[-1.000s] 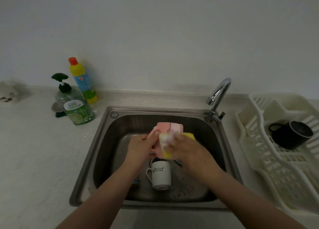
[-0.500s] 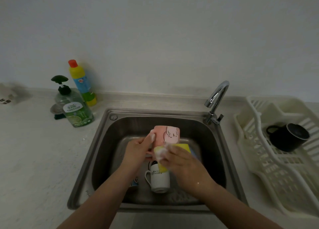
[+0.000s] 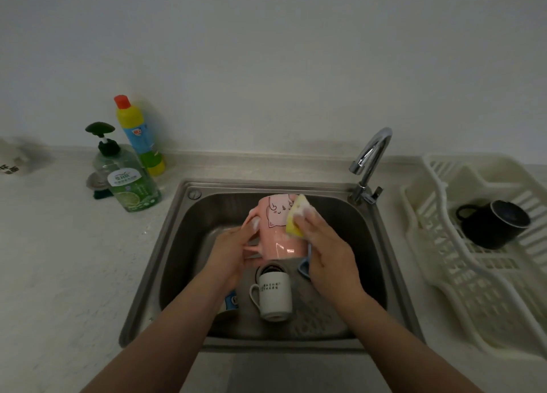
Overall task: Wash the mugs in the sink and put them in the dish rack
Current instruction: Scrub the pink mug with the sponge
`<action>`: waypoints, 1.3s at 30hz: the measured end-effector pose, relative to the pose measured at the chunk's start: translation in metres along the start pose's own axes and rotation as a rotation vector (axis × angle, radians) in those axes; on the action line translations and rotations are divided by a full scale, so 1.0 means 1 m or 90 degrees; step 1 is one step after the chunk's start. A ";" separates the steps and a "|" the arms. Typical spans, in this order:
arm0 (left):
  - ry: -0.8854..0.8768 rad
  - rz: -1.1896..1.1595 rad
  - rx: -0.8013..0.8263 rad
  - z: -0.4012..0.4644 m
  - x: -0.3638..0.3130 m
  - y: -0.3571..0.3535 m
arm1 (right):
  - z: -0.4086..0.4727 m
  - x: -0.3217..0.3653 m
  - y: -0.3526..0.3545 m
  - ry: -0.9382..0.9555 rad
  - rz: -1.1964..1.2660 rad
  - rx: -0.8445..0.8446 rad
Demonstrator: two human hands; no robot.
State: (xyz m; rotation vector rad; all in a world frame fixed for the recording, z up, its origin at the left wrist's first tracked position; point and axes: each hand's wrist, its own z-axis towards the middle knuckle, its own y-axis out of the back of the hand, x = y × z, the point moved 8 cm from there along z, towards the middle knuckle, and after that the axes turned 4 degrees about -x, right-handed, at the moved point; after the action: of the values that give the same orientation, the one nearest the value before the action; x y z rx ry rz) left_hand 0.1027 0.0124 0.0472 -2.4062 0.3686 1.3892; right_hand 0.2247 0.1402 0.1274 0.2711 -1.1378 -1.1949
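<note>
Dim, flat light throughout; greyish cast, no hard shadows. Wall evenly lit, darkening toward the corners. Small specular glints on the chrome tap and a soft sheen on the pink mug. Sink basin darker than the tabletop. Wide-angle distortion: tabletop's back edge bows, dish rack stretched at the right edge. Soft smear on the object at far left edge. Bottle labels unreadable, detail generally soft and noisy.
</note>
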 end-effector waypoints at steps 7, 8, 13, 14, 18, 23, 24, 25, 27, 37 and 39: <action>0.015 -0.028 0.085 -0.008 0.003 -0.006 | -0.001 -0.016 0.000 -0.015 0.049 -0.026; 0.013 -0.040 0.098 -0.009 0.003 -0.009 | 0.003 -0.017 0.002 -0.045 0.075 -0.042; 0.030 -0.107 0.138 -0.011 0.003 -0.008 | -0.045 -0.008 0.003 -0.003 0.106 -0.023; 0.035 -0.106 0.142 -0.013 0.004 -0.010 | -0.034 -0.008 0.004 -0.006 0.116 -0.037; 0.037 -0.122 0.160 -0.015 -0.002 -0.020 | 0.004 -0.002 0.010 -0.065 0.217 -0.066; -0.012 -0.044 0.156 -0.009 -0.006 -0.012 | -0.032 -0.005 0.011 -0.009 0.162 -0.038; -0.018 -0.025 0.152 -0.011 -0.006 -0.013 | -0.017 -0.010 0.011 -0.027 0.151 -0.050; -0.023 -0.015 0.143 -0.011 -0.006 -0.013 | -0.001 -0.014 0.010 -0.065 0.166 -0.053; -0.035 0.010 0.101 -0.010 -0.008 -0.011 | 0.012 -0.007 0.010 -0.070 0.111 -0.048; -0.093 0.191 -0.063 -0.006 -0.018 -0.005 | 0.013 0.044 -0.011 0.280 -0.272 0.039; -0.101 0.209 -0.063 -0.004 -0.016 -0.003 | -0.018 0.045 -0.023 0.324 -0.258 0.130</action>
State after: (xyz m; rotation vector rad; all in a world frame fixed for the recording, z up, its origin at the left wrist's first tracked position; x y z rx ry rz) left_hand 0.0992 0.0142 0.0635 -2.3686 0.6926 1.7628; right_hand 0.2219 0.0868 0.1279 0.9417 -0.7705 -1.2591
